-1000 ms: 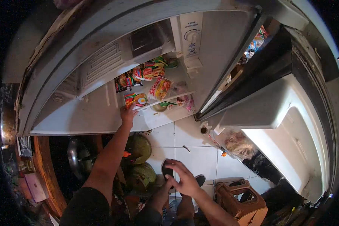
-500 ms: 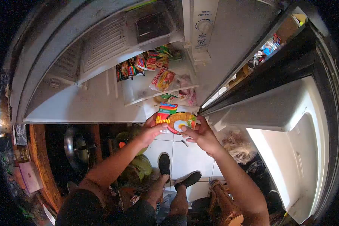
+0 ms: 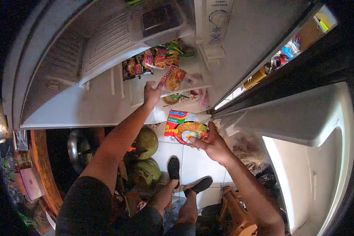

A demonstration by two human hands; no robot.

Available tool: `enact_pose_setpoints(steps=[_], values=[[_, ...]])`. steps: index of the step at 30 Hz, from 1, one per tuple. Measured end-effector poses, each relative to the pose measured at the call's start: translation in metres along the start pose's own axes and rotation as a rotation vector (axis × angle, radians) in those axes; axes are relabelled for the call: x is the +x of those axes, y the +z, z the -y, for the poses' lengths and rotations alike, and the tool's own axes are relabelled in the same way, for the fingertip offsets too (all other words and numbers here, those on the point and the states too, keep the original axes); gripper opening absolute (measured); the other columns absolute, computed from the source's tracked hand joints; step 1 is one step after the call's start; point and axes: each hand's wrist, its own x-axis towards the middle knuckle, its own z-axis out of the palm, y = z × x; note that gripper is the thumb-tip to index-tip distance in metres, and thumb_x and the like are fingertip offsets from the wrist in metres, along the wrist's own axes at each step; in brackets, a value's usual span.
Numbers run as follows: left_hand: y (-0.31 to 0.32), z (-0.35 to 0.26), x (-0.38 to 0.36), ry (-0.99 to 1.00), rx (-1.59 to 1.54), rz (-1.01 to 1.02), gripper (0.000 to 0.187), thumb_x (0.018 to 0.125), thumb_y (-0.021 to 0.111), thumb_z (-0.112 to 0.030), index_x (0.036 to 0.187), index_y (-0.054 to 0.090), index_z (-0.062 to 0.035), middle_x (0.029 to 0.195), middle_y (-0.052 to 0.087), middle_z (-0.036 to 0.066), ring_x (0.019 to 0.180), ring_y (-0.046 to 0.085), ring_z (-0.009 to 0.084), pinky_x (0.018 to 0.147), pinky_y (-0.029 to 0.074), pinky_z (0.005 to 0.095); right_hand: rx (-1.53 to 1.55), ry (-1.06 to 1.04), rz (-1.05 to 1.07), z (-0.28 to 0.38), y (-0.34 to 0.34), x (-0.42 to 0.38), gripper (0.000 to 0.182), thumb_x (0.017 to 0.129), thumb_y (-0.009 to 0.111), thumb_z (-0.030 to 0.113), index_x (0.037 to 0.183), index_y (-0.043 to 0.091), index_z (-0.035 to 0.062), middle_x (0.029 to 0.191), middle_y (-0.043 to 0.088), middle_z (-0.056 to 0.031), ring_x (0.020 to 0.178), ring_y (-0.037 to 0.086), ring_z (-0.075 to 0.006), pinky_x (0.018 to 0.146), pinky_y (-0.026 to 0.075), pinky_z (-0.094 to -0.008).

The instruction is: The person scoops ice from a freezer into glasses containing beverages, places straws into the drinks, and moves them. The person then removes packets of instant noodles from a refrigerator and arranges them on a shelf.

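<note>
My right hand [image 3: 213, 146] grips the lower right corner of a red, green and white instant noodle packet [image 3: 185, 128], whose front pictures noodles and a fried egg. The thumb presses on that front. Inside the refrigerator, my left hand [image 3: 152, 94] is at the front of the shelf, by the left edge of a Sakura noodle packet [image 3: 174, 80]. Its thumb and fingers look apart, and I make out nothing held in them. Farther back lie a black noodle packet [image 3: 137, 67] and several red and green packets [image 3: 160, 58].
The clear shelf [image 3: 145, 100] ends just in front of my left hand. At the right stands the open refrigerator door [image 3: 287, 114]. Below are white floor tiles [image 3: 198, 163], large green fruits [image 3: 143, 173] at the left and a brown bag [image 3: 234, 210].
My left hand has let go of the red, green and white noodle packet and moved up and left to the shelf. My right hand still holds that packet. The view has shifted slightly.
</note>
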Motion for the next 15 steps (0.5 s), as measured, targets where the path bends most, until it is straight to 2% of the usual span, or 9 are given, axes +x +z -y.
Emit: enact_pose_setpoints(steps=[2,3,4,6,7,9,13,15], values=[[0.004,-0.009,0.009,0.139,0.202,-0.166,0.07,0.081,0.075,-0.052,0.122,0.055,0.0016,0.117,0.062,0.022,0.104,0.063,0.0358,0.089,0.051,0.0421,-0.117,0.003,-0.006,0.0,-0.001,0.0,0.094,0.088,0.075,0.038,0.141,0.016,-0.0125,0.124,0.059,-0.0238,0.112,0.061,-0.023,0.092,0.049,-0.0299],[-0.001,-0.026,0.001,0.049,0.142,-0.082,0.071,0.081,0.076,-0.051,0.125,0.055,-0.0003,0.115,0.064,0.022,0.105,0.063,0.0368,0.09,0.05,0.043,-0.116,0.003,-0.007,0.004,-0.001,-0.001,0.094,0.088,0.075,0.038,0.141,0.016,-0.0125,0.124,0.059,-0.0238,0.112,0.061,-0.023,0.092,0.049,-0.0299],[0.005,-0.013,0.012,0.045,0.145,-0.08,0.071,0.081,0.076,-0.051,0.125,0.055,-0.0003,0.115,0.064,0.022,0.105,0.063,0.0368,0.09,0.05,0.043,-0.095,0.026,-0.009,0.01,-0.001,-0.004,0.09,0.088,0.075,0.037,0.138,0.018,-0.0114,0.125,0.059,-0.0235,0.114,0.06,-0.0226,0.094,0.049,-0.0301],[0.016,0.015,0.038,0.101,0.407,0.106,0.07,0.08,0.077,-0.05,0.124,0.054,-0.0012,0.108,0.067,0.021,0.104,0.064,0.0354,0.088,0.051,0.0432,-0.074,0.046,-0.013,0.006,-0.001,-0.001,0.085,0.088,0.075,0.035,0.136,0.021,-0.0103,0.126,0.059,-0.0232,0.116,0.059,-0.0222,0.095,0.048,-0.0302],[0.016,0.018,0.038,0.101,0.408,0.106,0.07,0.08,0.077,-0.05,0.124,0.054,-0.0012,0.108,0.067,0.021,0.104,0.064,0.0354,0.088,0.051,0.0432,-0.076,0.016,-0.012,-0.006,-0.001,0.005,0.086,0.088,0.075,0.034,0.137,0.02,-0.0105,0.127,0.059,-0.0232,0.118,0.058,-0.0222,0.096,0.048,-0.0302],[0.016,0.018,0.034,0.024,0.196,0.229,0.066,0.077,0.08,-0.048,0.119,0.055,-0.0027,0.099,0.067,0.019,0.095,0.066,0.0331,0.085,0.053,0.041,-0.075,-0.011,-0.013,-0.015,-0.001,0.008,0.086,0.088,0.076,0.032,0.137,0.019,-0.0106,0.128,0.058,-0.0231,0.119,0.057,-0.0222,0.097,0.047,-0.0301],[0.008,0.005,0.014,-0.05,0.132,0.165,0.052,0.081,0.08,-0.038,0.11,0.055,-0.0034,0.098,0.066,0.015,0.085,0.067,0.0267,0.076,0.056,0.0386,-0.036,-0.01,-0.015,-0.011,-0.001,0.005,0.083,0.089,0.075,0.029,0.137,0.02,-0.01,0.128,0.058,-0.0222,0.119,0.057,-0.0211,0.099,0.046,-0.03],[0.0,-0.003,0.004,-0.07,-0.44,0.26,0.037,0.085,0.076,-0.029,0.105,0.055,-0.0052,0.097,0.065,0.01,0.077,0.066,0.0204,0.067,0.058,0.035,-0.003,-0.012,-0.004,-0.006,-0.001,0.003,0.083,0.089,0.075,0.029,0.137,0.021,-0.01,0.128,0.058,-0.0222,0.119,0.057,-0.0205,0.099,0.046,-0.03]])
